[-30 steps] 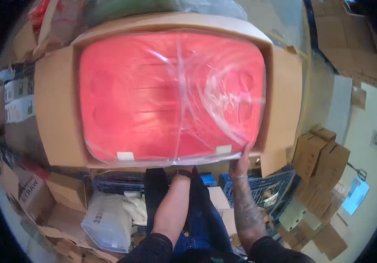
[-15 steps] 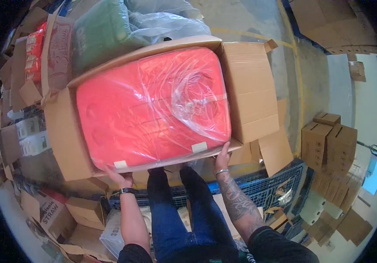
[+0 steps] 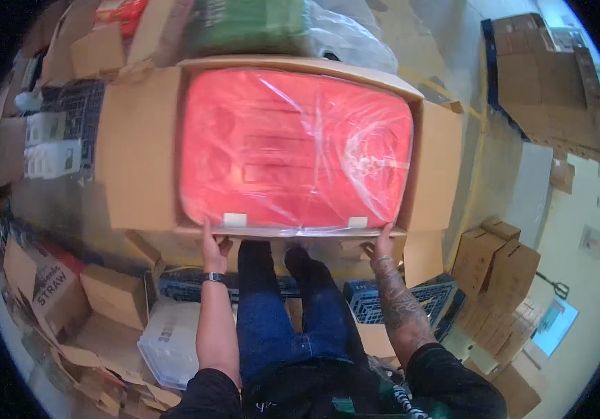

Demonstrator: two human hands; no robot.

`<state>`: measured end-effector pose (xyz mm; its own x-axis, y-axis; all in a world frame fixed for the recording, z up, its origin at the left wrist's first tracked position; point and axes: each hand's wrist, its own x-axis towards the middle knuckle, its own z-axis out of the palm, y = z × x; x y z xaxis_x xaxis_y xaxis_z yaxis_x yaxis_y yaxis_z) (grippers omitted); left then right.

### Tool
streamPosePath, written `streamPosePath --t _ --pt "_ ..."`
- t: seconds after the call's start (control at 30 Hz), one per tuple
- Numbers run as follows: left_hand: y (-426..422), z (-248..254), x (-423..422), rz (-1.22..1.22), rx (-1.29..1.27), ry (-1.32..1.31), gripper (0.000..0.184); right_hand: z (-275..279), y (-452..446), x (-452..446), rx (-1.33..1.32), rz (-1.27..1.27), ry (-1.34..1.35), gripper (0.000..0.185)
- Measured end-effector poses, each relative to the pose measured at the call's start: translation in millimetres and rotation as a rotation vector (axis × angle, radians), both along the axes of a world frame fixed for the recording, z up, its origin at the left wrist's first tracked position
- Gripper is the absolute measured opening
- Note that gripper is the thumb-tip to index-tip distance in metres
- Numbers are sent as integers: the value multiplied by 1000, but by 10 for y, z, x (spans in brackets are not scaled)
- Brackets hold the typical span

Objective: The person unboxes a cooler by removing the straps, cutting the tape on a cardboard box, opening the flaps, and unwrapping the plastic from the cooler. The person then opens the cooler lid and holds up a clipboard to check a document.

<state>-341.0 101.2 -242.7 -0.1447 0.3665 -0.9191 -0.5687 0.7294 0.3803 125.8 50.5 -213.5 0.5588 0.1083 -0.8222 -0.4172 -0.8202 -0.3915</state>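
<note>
A large open cardboard box (image 3: 139,150) is in front of me at the middle of the head view, its side flaps folded out. Inside lies a red moulded item (image 3: 279,150) under clear plastic wrap, filling most of the box, with two pale labels along its near edge. My left hand (image 3: 215,248) grips the box's near side by its left corner, thumb over the rim. Near the right corner, my right hand (image 3: 382,244) holds the same side. Both hands' fingers go partly under the box and are hidden there.
Beyond the box sit a green plastic-wrapped bundle (image 3: 247,26) and clear plastic film (image 3: 349,35). Blue pallets (image 3: 404,297) lie by my legs. A clear plastic bin (image 3: 174,342) and opened cartons (image 3: 108,297) are at lower left. Stacked cartons (image 3: 502,258) stand on the right.
The box has turned from a slant to nearly square with me and sits further right in view. Both hands have kept their hold on its near side.
</note>
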Motion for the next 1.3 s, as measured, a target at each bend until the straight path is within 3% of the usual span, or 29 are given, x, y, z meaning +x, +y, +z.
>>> streamPosePath --t 0.03,0.1,0.13,0.2,0.27,0.37,0.5,0.6,0.67,0.7,0.8,0.9,1.0,1.17,1.3 --pt "-26 -12 -108 -42 -32 -33 82 -166 -64 79 -167 181 -434 84" --pt "-67 221 -52 -27 -150 212 89 -199 -90 -50 -488 532 -1311 71" --pt "-24 273 -35 -57 -96 400 92 -33 -65 -200 -287 660 -1273 67" --pt "20 292 -20 -146 -45 812 98 967 466 -943 133 882 -1074 60" --pt "143 508 -22 -283 -20 962 94 951 562 -1315 381 1263 -865 57" --pt "124 308 -1 -329 199 1294 80 1003 922 -2019 431 1510 -642 56" --pt "514 796 -158 -872 623 1132 58 713 890 -2271 625 1868 -631 41" --pt "728 900 -289 -1247 876 1030 47 696 843 -2292 556 1895 -536 23" --pt "761 980 -317 -1402 933 1013 43 751 849 -2339 549 1718 -492 16" --pt "779 998 -329 -1428 930 949 31 795 879 -2355 544 1630 -474 14" --pt "757 833 -334 -1338 1051 958 20 896 937 -2355 571 1535 -475 13" --pt "839 856 -366 -1278 954 823 15 915 950 -2344 580 1510 -386 14" --pt "1034 963 -413 -1435 937 812 19 828 1060 -2323 604 1518 -319 15" --pt "1233 852 -398 -1466 915 704 21 678 1150 -2307 537 1552 -229 19" --pt "1335 912 -374 -1541 828 646 22 878 1286 -2296 511 1587 -119 27"
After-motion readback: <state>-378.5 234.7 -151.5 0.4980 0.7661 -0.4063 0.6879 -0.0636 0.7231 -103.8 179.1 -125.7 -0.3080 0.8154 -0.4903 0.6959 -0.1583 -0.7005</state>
